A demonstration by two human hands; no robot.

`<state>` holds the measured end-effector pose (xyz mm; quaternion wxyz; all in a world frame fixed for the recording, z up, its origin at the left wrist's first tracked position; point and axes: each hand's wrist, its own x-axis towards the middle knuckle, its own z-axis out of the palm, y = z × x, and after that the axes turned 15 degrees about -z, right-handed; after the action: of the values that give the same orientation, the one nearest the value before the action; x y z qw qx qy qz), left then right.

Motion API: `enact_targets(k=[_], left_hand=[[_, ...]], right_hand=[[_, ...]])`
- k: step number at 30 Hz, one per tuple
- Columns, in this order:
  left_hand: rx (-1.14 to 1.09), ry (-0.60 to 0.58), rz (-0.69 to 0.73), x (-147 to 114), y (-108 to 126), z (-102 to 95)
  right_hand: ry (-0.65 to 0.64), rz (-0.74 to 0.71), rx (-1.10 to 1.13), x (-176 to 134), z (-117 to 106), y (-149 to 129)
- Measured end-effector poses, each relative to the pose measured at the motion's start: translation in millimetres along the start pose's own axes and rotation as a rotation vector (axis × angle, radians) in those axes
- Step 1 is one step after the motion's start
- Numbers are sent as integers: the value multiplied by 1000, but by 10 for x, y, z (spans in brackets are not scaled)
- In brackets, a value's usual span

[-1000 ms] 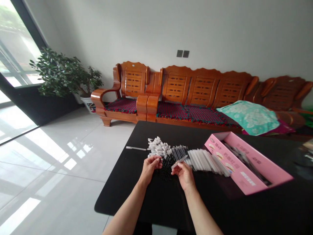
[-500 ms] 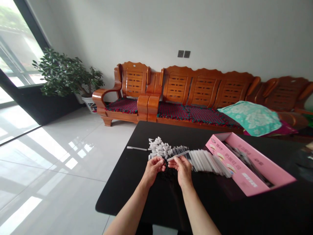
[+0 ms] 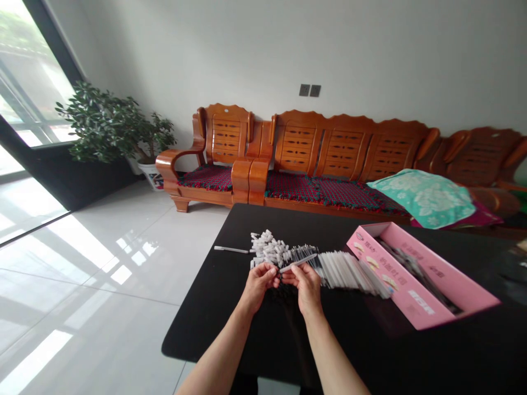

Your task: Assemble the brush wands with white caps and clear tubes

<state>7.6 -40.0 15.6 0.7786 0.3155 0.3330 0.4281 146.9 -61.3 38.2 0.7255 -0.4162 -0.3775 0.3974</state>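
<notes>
a thin white pen [image 3: 297,263] is held between both hands just above the near edge of the tabletop [image 3: 263,334]. the right hand [image 3: 307,285] has its grip clamped on the pen's near part, the barrel slanting up and to the right past the fingers. the left hand [image 3: 260,280] is brought up against the pen's near end, its fingertips pinched together there; whether a small cap is held in that pinch cannot be told, since the part is too small.

judged from how things lie, the work is somewhere in the middle. a pile of white caps [image 3: 269,249] is heaped just beyond the hands, with a spread of small black bits [image 3: 284,288] beneath and beside the hands. a bundle of dark refills [image 3: 302,253] lies next to the caps, and a long row of white barrels [image 3: 349,270] is laid between the refills and a pink box [image 3: 448,282]. the box stands open at the right, and dark, slim items are seen inside it, though they are blurred. one single pen [image 3: 230,249] is set apart at the left of the caps. much loose stock is left on the tabletop, so a good deal seems undone.

printing is seen on the pink box's near wall and inner wall: small pictures and some characters, but nothing can be read at this size. no brand can be made out on the pens.
</notes>
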Motion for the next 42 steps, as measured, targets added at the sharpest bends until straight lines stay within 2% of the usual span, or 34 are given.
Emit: enact_targets(k=[33, 37, 42], left_hand=[[53, 8, 1, 1, 18, 58], [77, 54, -11, -11, 9, 67], [216, 109, -77, -21, -14, 53]], right_hand=[[-6, 38, 28, 1, -13, -2], [0, 40, 27, 1, -5, -2], [11, 35, 27, 9, -6, -11]])
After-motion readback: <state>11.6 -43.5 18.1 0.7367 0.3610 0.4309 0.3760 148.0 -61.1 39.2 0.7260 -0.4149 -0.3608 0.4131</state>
